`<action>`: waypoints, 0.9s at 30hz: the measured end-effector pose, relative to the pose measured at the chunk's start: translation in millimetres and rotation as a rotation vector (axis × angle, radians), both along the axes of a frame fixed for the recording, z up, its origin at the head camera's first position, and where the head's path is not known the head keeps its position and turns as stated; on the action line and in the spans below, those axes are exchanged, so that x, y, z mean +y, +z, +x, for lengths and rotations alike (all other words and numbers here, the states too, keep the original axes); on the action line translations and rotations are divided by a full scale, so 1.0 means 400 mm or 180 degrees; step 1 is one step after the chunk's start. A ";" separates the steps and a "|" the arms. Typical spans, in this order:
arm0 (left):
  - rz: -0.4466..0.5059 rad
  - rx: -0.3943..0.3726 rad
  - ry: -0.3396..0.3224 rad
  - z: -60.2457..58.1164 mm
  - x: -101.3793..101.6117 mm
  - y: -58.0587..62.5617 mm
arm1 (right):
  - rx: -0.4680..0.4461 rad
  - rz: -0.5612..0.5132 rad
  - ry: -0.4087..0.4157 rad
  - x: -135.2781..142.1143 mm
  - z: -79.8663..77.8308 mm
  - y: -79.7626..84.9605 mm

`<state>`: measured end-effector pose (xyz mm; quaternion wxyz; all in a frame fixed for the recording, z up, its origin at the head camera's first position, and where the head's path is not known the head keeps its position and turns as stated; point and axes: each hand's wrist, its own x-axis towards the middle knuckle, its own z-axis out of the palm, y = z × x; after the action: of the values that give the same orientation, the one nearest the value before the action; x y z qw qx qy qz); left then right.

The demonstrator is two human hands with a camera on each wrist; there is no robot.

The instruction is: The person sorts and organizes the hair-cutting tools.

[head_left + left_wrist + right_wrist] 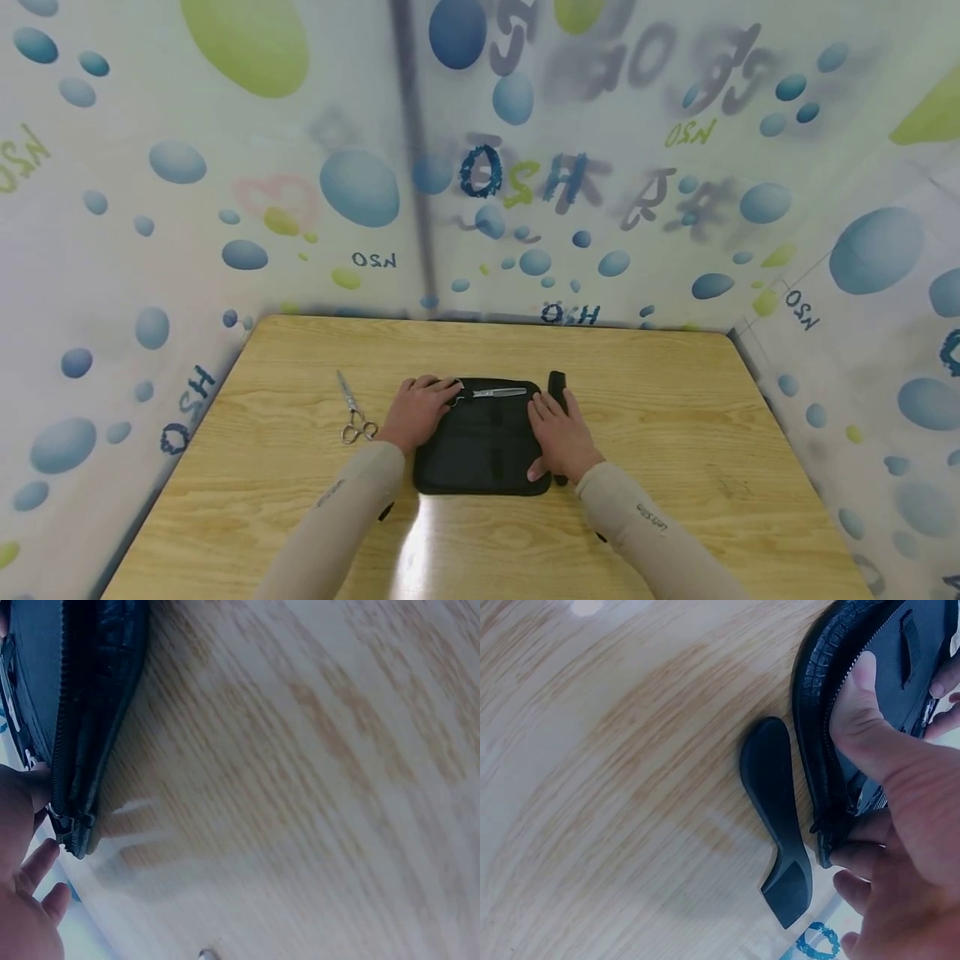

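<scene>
A black zippered case (472,454) lies flat on the table, its zip edge unfastened. Thinning scissors (502,392) lie across its far part, blade pointing right. At the far left corner my left hand (423,412) pinches their handle, fingers covering most of the rings. My right hand (564,437) holds the case's right edge; in the right wrist view its thumb (859,712) presses inside the zip and its fingers bend at the corner. Just right of the case lies a black tool (769,772) with a rounded handle and an angular end, partly hidden by my right hand in the head view.
Silver scissors (352,404) lie on the wooden table (660,383) left of my left hand, blades pointing away. Walls with a printed pattern of blue and green drops (360,187) stand behind the table and along both sides.
</scene>
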<state>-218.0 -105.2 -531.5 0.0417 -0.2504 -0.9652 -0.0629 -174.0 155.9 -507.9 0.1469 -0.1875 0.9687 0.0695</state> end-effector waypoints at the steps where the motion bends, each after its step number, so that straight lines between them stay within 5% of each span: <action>1: 0.0011 -0.0015 0.0014 0.000 -0.001 0.000 | -0.0009 -0.0002 0.0001 0.000 0.000 0.000; 27: 0.0302 0.0052 0.0051 -0.006 -0.002 -0.006 | -0.0040 0.0042 0.0083 0.015 -0.001 -0.003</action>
<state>-220.3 -105.9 -533.7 0.0618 -0.2409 -0.9627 -0.1063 -174.5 162.0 -509.0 0.1534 -0.1995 0.9648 0.0766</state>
